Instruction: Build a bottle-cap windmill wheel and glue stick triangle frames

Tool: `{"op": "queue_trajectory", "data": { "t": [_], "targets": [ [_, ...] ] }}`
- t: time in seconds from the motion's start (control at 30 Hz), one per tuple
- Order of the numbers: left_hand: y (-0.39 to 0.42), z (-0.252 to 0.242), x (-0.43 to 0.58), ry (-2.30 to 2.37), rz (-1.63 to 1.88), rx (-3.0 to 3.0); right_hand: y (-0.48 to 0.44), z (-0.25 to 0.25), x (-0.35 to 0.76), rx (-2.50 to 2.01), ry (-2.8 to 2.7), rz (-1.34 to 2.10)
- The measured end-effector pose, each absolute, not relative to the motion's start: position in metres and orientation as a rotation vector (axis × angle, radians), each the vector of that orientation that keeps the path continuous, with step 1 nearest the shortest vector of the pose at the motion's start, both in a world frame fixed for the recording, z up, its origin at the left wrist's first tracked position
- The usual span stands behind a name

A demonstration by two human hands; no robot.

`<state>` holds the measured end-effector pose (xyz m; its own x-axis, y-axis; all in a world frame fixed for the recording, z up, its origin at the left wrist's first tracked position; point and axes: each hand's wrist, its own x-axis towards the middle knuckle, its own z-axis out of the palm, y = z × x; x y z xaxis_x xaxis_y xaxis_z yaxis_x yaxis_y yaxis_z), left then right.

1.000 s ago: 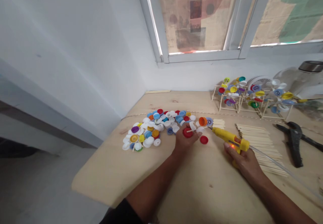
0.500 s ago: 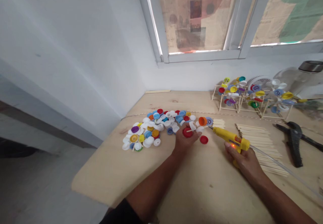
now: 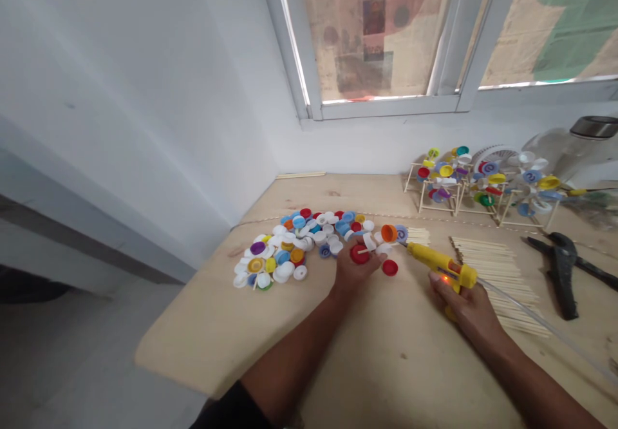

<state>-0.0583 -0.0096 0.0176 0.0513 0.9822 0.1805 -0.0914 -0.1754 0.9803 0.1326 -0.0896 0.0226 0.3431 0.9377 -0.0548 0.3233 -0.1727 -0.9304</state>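
Observation:
My right hand (image 3: pixel 463 303) is wrapped round the handle of a yellow hot glue gun (image 3: pixel 437 261) with an orange light lit on it. A long clear glue stick (image 3: pixel 526 316) trails from its back. The gun's nozzle points left, close to an orange bottle cap (image 3: pixel 388 233) and a pale blue cap (image 3: pixel 400 233). My left hand (image 3: pixel 355 271) is closed on a cluster of bottle caps, with a red cap (image 3: pixel 359 254), a white cap (image 3: pixel 369 242) and a short stick showing. Whether the orange cap is joined to the cluster I cannot tell. A loose red cap (image 3: pixel 390 267) lies beside my fingers.
Mixed bottle caps (image 3: pixel 284 256) are heaped to the left on the wooden table (image 3: pixel 193 345). Thin wooden sticks (image 3: pixel 502 281) lie in rows at right, beside a black tool (image 3: pixel 562 274). Cap-and-stick models (image 3: pixel 444 181) stand at the back near a glass jar (image 3: pixel 589 145).

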Motion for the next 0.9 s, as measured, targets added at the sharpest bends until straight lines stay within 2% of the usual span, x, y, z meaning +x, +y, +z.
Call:
{"op": "queue_trajectory", "data": {
  "t": [0.9],
  "targets": [
    [-0.020,0.031,-0.054,0.996,1.397,1.257,-0.092,0.025,0.132,-1.719,-1.125,0.887]
  ]
}}
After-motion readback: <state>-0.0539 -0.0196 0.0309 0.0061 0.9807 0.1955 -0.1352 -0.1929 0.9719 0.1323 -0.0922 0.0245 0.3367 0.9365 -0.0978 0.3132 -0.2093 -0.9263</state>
